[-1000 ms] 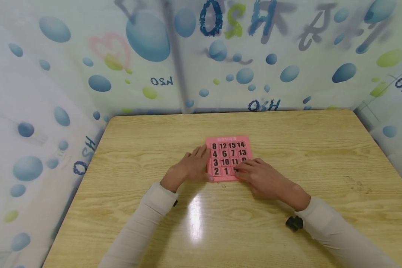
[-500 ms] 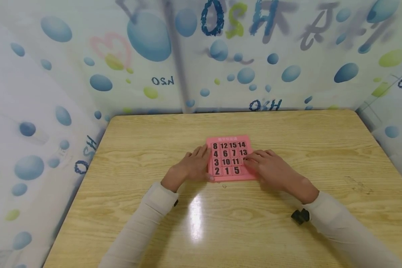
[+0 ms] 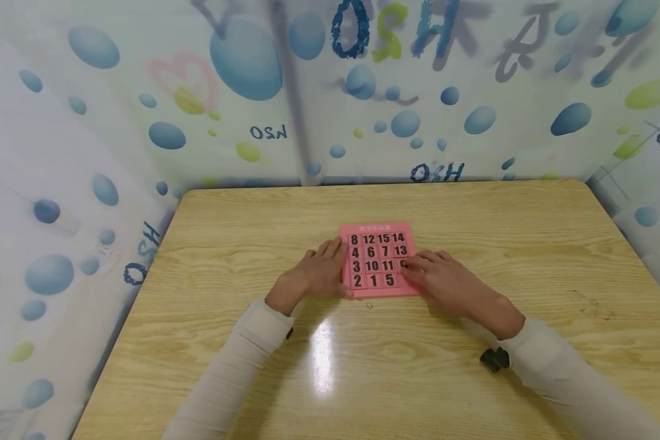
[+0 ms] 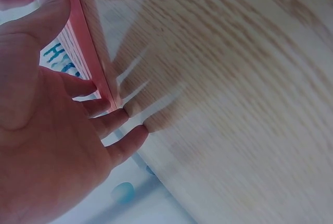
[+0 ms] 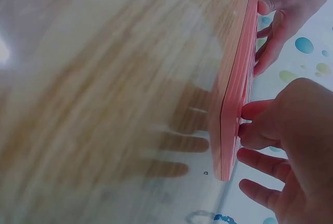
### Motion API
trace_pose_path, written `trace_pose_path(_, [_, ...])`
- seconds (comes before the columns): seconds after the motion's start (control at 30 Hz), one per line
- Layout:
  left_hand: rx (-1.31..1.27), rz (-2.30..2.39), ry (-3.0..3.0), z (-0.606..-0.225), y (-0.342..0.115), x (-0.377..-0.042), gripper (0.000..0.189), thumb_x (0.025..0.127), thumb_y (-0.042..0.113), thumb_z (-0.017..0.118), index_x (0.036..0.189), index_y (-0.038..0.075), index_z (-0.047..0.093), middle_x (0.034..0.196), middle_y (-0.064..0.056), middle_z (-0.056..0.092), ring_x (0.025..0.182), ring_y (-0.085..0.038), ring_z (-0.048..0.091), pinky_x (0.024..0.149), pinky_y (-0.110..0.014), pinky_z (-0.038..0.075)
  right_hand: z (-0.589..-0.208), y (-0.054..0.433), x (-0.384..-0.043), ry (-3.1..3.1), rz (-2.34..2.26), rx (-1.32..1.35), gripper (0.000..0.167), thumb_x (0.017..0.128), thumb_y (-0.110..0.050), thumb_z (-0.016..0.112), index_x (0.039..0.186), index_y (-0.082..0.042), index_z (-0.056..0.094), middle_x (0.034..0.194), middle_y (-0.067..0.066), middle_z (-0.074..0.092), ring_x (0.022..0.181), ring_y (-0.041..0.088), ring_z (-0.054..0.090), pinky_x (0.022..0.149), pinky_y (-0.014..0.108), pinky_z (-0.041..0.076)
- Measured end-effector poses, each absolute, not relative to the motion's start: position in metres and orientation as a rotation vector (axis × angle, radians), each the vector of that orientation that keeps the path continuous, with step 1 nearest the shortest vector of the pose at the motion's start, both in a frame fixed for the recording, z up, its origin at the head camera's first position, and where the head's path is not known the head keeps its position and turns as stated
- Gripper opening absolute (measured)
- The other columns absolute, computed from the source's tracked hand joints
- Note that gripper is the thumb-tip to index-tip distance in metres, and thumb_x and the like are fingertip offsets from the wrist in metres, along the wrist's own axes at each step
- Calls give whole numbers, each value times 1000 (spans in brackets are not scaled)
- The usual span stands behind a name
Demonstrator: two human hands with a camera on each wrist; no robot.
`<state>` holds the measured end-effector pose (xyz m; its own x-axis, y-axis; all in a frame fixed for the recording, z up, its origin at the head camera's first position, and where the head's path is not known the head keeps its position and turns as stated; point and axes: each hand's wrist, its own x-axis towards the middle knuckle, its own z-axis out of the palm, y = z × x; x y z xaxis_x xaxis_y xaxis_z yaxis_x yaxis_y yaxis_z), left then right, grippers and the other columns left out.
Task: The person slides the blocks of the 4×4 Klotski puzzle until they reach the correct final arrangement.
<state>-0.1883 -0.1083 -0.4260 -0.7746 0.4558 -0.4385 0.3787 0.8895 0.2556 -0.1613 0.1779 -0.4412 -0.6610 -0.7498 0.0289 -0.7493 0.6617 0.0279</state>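
Note:
A pink number slide puzzle (image 3: 377, 228) with black-numbered tiles lies flat on the table in the head view. Along its left side my left hand (image 3: 320, 272) rests with fingers fairly straight, the thumb at the near left corner. My right hand (image 3: 445, 278) reaches over the puzzle's right side. Its fingertips touch the tile marked 9 (image 3: 403, 265) in the third row and partly cover it. Left of the lower right corner, the tile marked 5 (image 3: 389, 280) shows fully. In the right wrist view, the index finger and thumb meet the puzzle's face while the other fingers extend beside it.
The wooden table (image 3: 242, 220) stretches around the puzzle on every side. Behind its far edge stands a wall (image 3: 363, 134) covered in blue and green bubble shapes. A bright light reflection lies on the tabletop near the left forearm (image 3: 236, 360).
My right hand has moved right and slightly away from the bottom-row 5, uncovering it, and its fingertips have come onto the 9. The left hand keeps its place on the puzzle's side.

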Motion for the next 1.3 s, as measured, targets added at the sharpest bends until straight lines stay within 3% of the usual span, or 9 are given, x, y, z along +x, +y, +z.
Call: trace_pose_path(1.3, [605,157,2533,-424,-105,-188,110,90,56,64,159,7,-6,167,-12,-9,154,-30,-2,121,-53,17,-440,181,-148,-2839,1,1297,37,93,-10,65,130,-14,67,129,8,62,123,32,55,101,53,45])
